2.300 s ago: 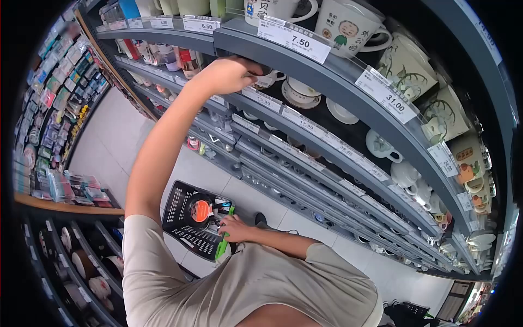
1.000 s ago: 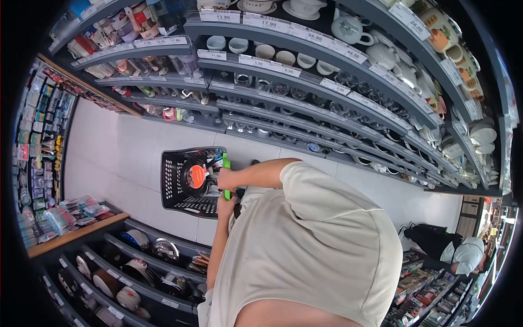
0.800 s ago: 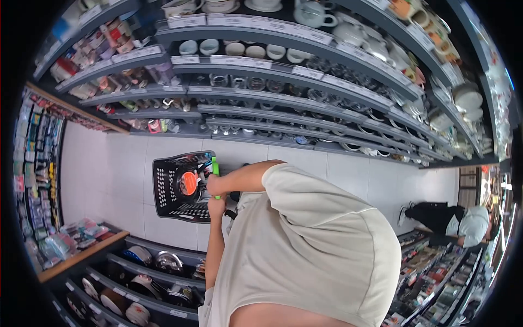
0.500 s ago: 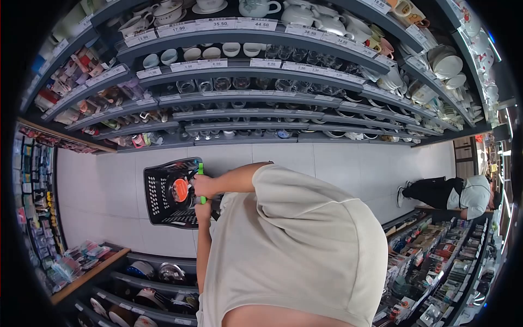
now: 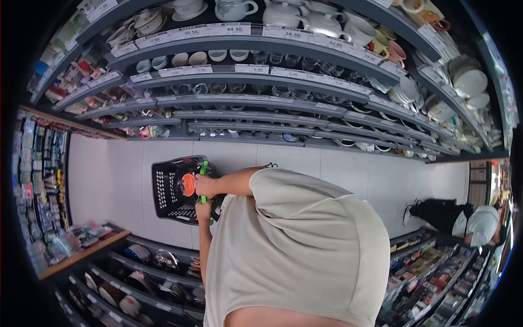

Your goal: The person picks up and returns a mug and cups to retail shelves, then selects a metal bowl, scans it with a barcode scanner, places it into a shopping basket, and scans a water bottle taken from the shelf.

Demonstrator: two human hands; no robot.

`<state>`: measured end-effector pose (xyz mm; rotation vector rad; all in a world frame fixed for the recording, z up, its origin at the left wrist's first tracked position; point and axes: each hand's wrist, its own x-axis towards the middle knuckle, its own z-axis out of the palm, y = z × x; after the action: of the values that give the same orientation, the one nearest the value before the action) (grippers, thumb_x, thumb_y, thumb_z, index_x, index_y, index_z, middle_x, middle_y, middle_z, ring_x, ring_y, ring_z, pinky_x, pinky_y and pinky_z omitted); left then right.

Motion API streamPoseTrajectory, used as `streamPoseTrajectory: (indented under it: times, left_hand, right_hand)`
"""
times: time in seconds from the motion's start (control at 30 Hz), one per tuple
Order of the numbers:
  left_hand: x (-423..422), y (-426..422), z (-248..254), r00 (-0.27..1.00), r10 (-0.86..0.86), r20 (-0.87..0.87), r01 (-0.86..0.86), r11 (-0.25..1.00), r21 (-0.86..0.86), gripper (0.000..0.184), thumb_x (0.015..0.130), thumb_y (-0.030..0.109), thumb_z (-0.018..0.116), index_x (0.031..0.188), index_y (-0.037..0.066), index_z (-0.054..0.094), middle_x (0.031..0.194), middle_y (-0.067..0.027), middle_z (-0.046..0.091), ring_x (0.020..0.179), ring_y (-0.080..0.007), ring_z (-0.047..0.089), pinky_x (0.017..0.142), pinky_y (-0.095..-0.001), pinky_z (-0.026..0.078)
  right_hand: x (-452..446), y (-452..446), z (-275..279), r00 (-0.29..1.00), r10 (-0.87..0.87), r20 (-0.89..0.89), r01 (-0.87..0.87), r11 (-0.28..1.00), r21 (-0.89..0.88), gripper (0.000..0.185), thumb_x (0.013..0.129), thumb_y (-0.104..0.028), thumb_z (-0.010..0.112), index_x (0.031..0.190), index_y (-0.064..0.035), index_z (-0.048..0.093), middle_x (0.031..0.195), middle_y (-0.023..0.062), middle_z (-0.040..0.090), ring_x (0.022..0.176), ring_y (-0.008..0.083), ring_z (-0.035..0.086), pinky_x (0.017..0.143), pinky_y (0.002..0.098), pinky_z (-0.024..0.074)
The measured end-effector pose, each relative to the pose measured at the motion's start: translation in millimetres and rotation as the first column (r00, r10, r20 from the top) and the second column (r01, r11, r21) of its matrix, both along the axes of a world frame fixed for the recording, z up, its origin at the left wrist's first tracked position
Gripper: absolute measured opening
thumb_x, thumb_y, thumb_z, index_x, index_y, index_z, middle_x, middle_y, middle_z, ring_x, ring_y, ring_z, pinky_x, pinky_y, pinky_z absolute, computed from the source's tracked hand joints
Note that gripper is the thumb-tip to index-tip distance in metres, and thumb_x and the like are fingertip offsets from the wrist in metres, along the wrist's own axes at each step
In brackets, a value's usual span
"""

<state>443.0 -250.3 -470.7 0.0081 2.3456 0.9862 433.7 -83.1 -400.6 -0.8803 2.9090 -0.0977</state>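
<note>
My right hand is closed round the green handle bar of a black shopping cart with perforated walls. Lower on the same bar, my left hand also grips it. Inside the cart lies a dark round item with an orange label, close to my right hand; its exact kind is not clear. My fingertips are partly hidden behind the bar.
Shelves of teapots, bowls and glasses run along one side. Opposite, a rack holds pans and lids. Packaged goods hang beyond the cart. Another person stands at the right on the pale tiled floor.
The view has shifted, so the shelves and the other person sit differently in it. Both hands stay on the cart's handle, and the cart appears slightly farther right.
</note>
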Motion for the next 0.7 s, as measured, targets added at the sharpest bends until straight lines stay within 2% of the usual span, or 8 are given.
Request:
streamPoseTrajectory:
  times: [0.1, 0.2, 0.23, 0.27, 0.4, 0.47, 0.6, 0.7]
  left_hand:
    - [9.1, 1.5, -10.5, 0.998, -0.045, -0.054, 0.039, 0.994, -0.097, 0.038, 0.074, 0.034, 0.066, 0.081, -0.004, 0.066, 0.069, -0.0212, 0.065, 0.067, -0.0295, 0.066, 0.062, -0.0422, 0.046]
    - [30.9, 32.5, 46.1, 0.999, -0.041, -0.017, 0.038, 0.987, -0.157, 0.036, 0.07, 0.027, 0.063, 0.081, -0.007, 0.065, 0.068, -0.02, 0.065, 0.065, -0.0278, 0.065, 0.061, -0.0413, 0.046]
    - [29.4, 19.6, 11.0, 0.99, -0.123, -0.072, 0.096, 0.95, -0.297, 0.04, 0.069, 0.03, 0.063, 0.083, -0.008, 0.064, 0.075, -0.0277, 0.064, 0.076, -0.0353, 0.067, 0.066, -0.0451, 0.047]
    - [40.0, 27.7, 34.5, 0.99, -0.061, -0.127, 0.035, 0.98, -0.198, 0.04, 0.068, 0.031, 0.062, 0.081, -0.007, 0.065, 0.075, -0.0303, 0.062, 0.077, -0.0398, 0.066, 0.068, -0.0459, 0.047]
    - [53.3, 26.9, 6.4, 0.996, -0.041, -0.079, 0.018, 0.964, -0.265, 0.038, 0.068, 0.028, 0.061, 0.077, -0.008, 0.064, 0.063, -0.0232, 0.062, 0.061, -0.0256, 0.064, 0.057, -0.0418, 0.046]
    - [70.5, 64.7, 63.0, 0.997, 0.045, 0.065, -0.035, 0.987, -0.155, 0.037, 0.069, 0.027, 0.061, 0.075, -0.009, 0.064, 0.063, -0.0215, 0.063, 0.061, -0.0246, 0.064, 0.056, -0.0414, 0.045]
    - [98.0, 71.8, 17.1, 0.998, -0.001, -0.068, -0.014, 0.977, -0.211, 0.039, 0.068, 0.027, 0.062, 0.08, -0.01, 0.064, 0.068, -0.0229, 0.064, 0.065, -0.0274, 0.064, 0.062, -0.0394, 0.047]
    - [119.0, 76.9, 1.0, 0.998, 0.014, -0.064, -0.027, 0.976, -0.215, 0.039, 0.07, 0.027, 0.063, 0.082, -0.01, 0.064, 0.069, -0.0226, 0.064, 0.066, -0.0271, 0.063, 0.064, -0.0388, 0.047]
  right_hand:
    - [7.3, 10.1, 1.7, 0.995, 0.075, 0.059, -0.079, 0.994, 0.069, 0.032, 0.061, -0.031, 0.072, 0.092, -0.0199, 0.069, 0.092, 0.0017, 0.065, 0.099, 0.021, 0.061, 0.083, 0.0431, 0.0377]
    - [15.6, 1.8, -40.1, 0.999, -0.022, 0.043, 0.021, 0.999, 0.027, 0.012, 0.062, -0.027, 0.07, 0.072, -0.0201, 0.071, 0.081, -0.0011, 0.068, 0.092, 0.0203, 0.062, 0.09, 0.0435, 0.038]
    - [35.0, 25.4, 5.5, 0.994, -0.053, -0.092, 0.038, 0.987, -0.155, 0.011, 0.063, -0.027, 0.07, 0.072, -0.0206, 0.071, 0.079, -0.0001, 0.067, 0.09, 0.02, 0.062, 0.092, 0.0456, 0.0372]
    - [28.4, 12.7, -22.7, 0.999, -0.002, 0.047, 0.005, 0.998, -0.065, 0.01, 0.065, -0.026, 0.069, 0.073, -0.0217, 0.071, 0.078, 0.0001, 0.066, 0.088, 0.0195, 0.061, 0.094, 0.0465, 0.0362]
    - [44.1, 9.7, -43.3, 0.994, -0.078, 0.075, 0.08, 0.996, -0.029, 0.009, 0.071, -0.026, 0.065, 0.076, -0.0217, 0.072, 0.08, -0.0009, 0.067, 0.089, 0.0184, 0.061, 0.093, 0.0442, 0.0361]
    - [58.0, 31.3, -17.8, 0.995, -0.012, 0.096, 0.011, 1.0, 0.01, 0.011, 0.071, -0.025, 0.065, 0.076, -0.0196, 0.073, 0.083, 0.0021, 0.07, 0.091, 0.0228, 0.064, 0.083, 0.0451, 0.0366]
    - [86.3, 58.6, -12.1, 0.996, 0.0, 0.086, -0.005, 0.998, 0.056, 0.013, 0.07, -0.027, 0.066, 0.078, -0.0197, 0.073, 0.083, 0.001, 0.069, 0.091, 0.0214, 0.065, 0.083, 0.0472, 0.0374]
    - [118.2, 74.5, 8.0, 0.996, -0.012, -0.093, 0.01, 1.0, -0.026, 0.007, 0.067, -0.025, 0.067, 0.071, -0.0218, 0.072, 0.074, -0.0009, 0.067, 0.088, 0.0188, 0.063, 0.079, 0.0409, 0.0385]
